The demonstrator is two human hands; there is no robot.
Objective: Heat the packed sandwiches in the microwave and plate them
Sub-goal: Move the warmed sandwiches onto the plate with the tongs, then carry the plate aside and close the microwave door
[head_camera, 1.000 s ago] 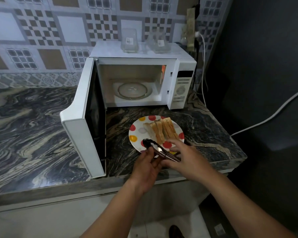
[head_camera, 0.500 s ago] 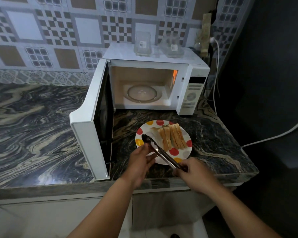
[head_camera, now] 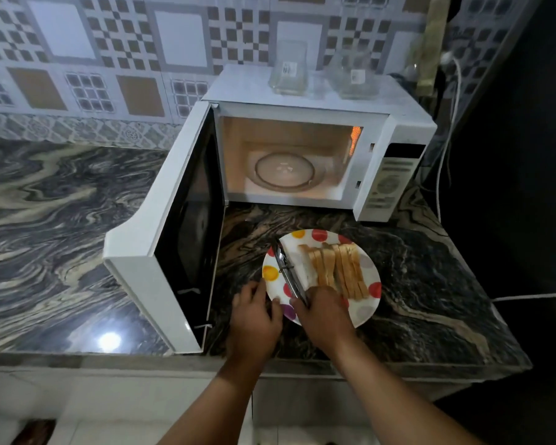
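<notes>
Toasted sandwich halves [head_camera: 336, 268] lie side by side on a white plate with coloured dots [head_camera: 368, 308], which sits on the marble counter in front of the white microwave [head_camera: 398, 130]. The microwave door [head_camera: 161, 242] stands wide open, the inside is lit and only the glass turntable [head_camera: 284, 171] is in it. My right hand [head_camera: 323, 316] grips the handle end of metal tongs [head_camera: 286, 271], which lie across the plate's left side with their tips pointing away from me. My left hand [head_camera: 254, 319] rests at the plate's near left rim, fingers touching its edge.
Two clear plastic containers [head_camera: 289, 70] [head_camera: 353, 77] stand on top of the microwave. A white cable [head_camera: 533, 296] runs along the dark wall at the right. The counter's front edge [head_camera: 398, 369] is just below my hands, and the open door blocks the space left of the plate.
The tongs have swung from pointing diagonally over the plate to lying along its left side. My left hand has dropped from the tongs to the plate's rim; the camera has moved closer.
</notes>
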